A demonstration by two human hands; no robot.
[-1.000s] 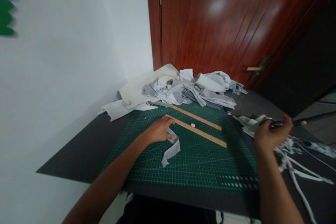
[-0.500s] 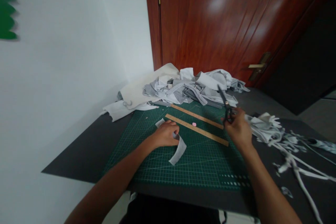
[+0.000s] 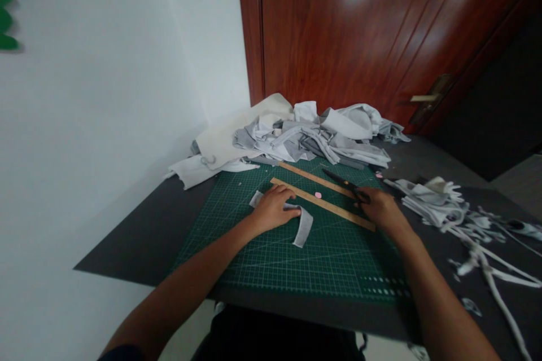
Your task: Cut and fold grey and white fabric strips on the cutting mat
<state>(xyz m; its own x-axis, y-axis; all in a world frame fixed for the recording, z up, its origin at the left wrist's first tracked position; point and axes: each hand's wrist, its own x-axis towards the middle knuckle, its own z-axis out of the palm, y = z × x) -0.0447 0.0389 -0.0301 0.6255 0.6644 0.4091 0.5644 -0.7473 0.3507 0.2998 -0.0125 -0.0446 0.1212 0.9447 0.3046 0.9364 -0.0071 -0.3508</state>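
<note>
A green, grid-printed cutting mat (image 3: 305, 276) lies on a dark table (image 3: 127, 248), and I read it as a clock face from my remote post, with the wearer's body at six. On the mat I see a cloth strip, two wooden rulers and a small pink piece. The cloth strip (image 3: 304, 228) lies near the centre, toward eleven: pale grey, narrow and flat like ribbon, with one short end showing beyond the hand toward ten and the other bending round toward five to a squared-off tip. Its middle is hidden from me by the left hand (image 3: 273, 208), whose thumb and fingers are drawn in around it, holding it. At two o'clock the right hand (image 3: 378, 207) grips a pair of dark scissors (image 3: 344, 182) by the handles; the blades look together and point toward twelve. The scissors cross the end of the far ruler (image 3: 311, 177); I cannot tell whether they touch it. The near ruler (image 3: 347, 216) runs roughly parallel, slanting from eleven toward three, with the pink piece (image 3: 318, 195) at its far edge. Past twelve, a heap of grey and white cloth (image 3: 296, 138) sits before a reddish-brown door (image 3: 339, 39). Off the mat at two, I see a smaller pile of pale scraps (image 3: 434, 201).
</note>
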